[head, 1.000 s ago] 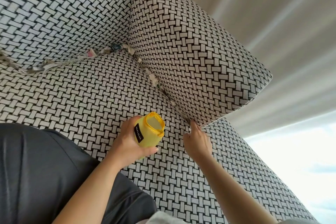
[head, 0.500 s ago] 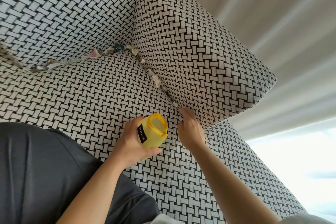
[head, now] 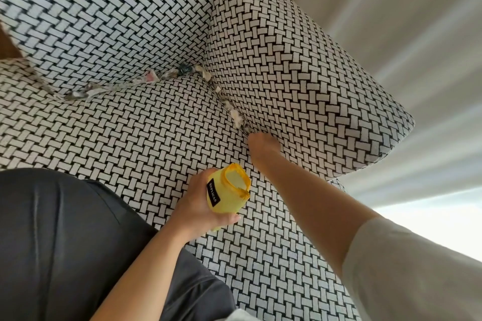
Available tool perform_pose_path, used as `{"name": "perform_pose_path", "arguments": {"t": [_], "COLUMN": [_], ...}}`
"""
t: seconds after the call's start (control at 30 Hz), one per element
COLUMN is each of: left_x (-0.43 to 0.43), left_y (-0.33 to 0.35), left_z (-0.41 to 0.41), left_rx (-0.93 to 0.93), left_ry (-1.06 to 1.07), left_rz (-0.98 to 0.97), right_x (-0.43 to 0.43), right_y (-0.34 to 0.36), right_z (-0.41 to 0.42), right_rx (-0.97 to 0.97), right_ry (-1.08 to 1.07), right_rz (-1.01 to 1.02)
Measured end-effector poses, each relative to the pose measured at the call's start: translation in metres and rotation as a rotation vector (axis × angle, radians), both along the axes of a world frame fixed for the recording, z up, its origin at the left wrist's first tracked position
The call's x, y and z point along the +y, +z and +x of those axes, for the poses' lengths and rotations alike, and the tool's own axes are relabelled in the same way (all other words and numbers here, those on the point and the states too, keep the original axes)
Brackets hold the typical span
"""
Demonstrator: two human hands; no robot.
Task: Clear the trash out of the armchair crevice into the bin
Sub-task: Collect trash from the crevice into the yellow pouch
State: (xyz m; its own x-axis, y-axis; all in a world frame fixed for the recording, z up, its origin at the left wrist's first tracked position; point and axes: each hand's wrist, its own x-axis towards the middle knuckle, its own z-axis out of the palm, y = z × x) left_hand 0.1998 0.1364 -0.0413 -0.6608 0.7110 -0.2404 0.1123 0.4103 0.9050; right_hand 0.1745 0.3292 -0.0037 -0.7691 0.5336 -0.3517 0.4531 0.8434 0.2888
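Left hand (head: 198, 203) gripping yellow bin (head: 230, 198), right hand (head: 263, 150) stretched to crevice (head: 243, 129), grip unclear

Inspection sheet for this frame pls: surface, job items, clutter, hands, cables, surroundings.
Surface: armchair seat, black-and-white woven fabric, meeting the armrest and the backrest at crevices.
Job's things: back-crevice scraps wedged along the rear seam; side-crevice scraps by the armrest; small yellow bin, opening up, contents not discernible.
Clutter: nothing seen.
Hands: left hand grips the yellow bin above the seat; right hand at the side crevice, just short of the scraps; whether it holds anything cannot be told.
Cables: nothing seen.
Surroundings: pale curtain right; dark garment lower left.
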Motion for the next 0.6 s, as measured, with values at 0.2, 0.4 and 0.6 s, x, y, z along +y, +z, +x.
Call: {"name": "perform_pose_path", "arguments": {"t": [0.2, 0.4, 0.6], "left_x": [0.0, 0.004, 0.007], "left_y": [-0.002, -0.005, -0.008], "left_z": [0.0, -0.002, 0.0], "left_rx": [-0.009, -0.016, -0.016], "left_ry": [0.002, 0.033, 0.116], "left_rz": [0.01, 0.071, 0.135], "right_x": [-0.001, 0.002, -0.043], "right_y": [0.008, 0.034, 0.056], "right_z": [0.006, 0.047, 0.084], "right_rx": [0.006, 0.606, 0.669], "right_ry": [0.042, -0.259, -0.148], "right_rz": [0.009, -0.599, -1.027]}}
